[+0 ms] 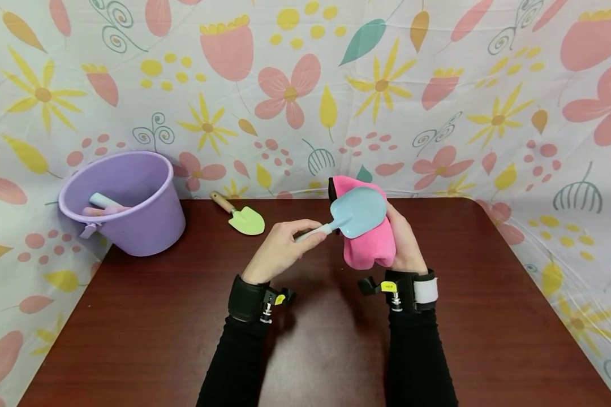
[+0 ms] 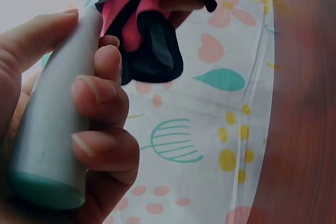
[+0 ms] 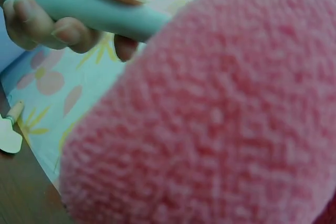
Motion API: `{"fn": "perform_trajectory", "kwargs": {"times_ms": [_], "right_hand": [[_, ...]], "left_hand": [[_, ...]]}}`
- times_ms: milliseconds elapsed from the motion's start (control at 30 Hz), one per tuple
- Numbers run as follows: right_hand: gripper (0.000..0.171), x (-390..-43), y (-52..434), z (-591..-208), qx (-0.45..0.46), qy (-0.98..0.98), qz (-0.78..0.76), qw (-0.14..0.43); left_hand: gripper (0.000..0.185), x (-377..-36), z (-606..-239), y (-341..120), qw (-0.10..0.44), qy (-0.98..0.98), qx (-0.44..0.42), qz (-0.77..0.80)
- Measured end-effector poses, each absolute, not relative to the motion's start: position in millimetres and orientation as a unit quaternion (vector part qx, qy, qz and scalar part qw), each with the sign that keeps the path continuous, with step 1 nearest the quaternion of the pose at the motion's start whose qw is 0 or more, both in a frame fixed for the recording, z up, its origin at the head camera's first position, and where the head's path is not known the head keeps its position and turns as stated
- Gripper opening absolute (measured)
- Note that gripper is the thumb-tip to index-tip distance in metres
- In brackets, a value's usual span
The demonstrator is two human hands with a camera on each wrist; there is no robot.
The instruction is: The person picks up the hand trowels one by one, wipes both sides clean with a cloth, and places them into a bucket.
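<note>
In the middle of the head view, the left hand [image 1: 280, 249] grips the pale handle of a light blue toy shovel [image 1: 356, 217]; the left wrist view shows the fingers [image 2: 100, 98] curled around this handle, with the thumb on the other side. The blade of the shovel lies against a pink cloth [image 1: 369, 246], which the right hand [image 1: 404, 243] holds from behind, fingers wrapped around its right edge. The two hands are close together, a little above the dark red tabletop [image 1: 305, 350], and each one is closed on its own thing. The cloth has a black inner side, seen in the left wrist view [image 2: 155, 51], and in the right wrist view it fills most of the frame [image 3: 220, 119].

At the upper left of the head view stands a purple bucket [image 1: 127, 200] on the back left corner of the tabletop, with a pale tool handle [image 1: 102, 200] inside. Just to the right of the bucket lies a green toy trowel [image 1: 241, 216] with a wooden handle. A flowered sheet [image 1: 305, 85] covers the wall behind
</note>
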State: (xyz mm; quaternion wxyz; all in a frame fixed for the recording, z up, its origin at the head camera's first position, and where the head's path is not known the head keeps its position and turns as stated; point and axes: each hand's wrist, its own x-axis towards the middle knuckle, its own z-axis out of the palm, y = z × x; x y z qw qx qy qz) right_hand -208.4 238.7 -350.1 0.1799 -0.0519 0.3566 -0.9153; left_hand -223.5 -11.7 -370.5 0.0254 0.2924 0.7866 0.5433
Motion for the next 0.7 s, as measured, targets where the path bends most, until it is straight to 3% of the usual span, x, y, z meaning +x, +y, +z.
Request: {"fn": "perform_trajectory", "kwargs": {"times_ms": [233,700], "right_hand": [[0.026,-205,244,-348,-0.035,0.346,-0.930,0.116],[0.023,-205,254,-350,-0.016,0.327,-0.944,0.053]], "left_hand": [[0.025,-226,-373,-15,0.036,0.794,0.286,0.535],[0.022,-228,-375,-19,0.037,0.801,0.290,0.523]]}}
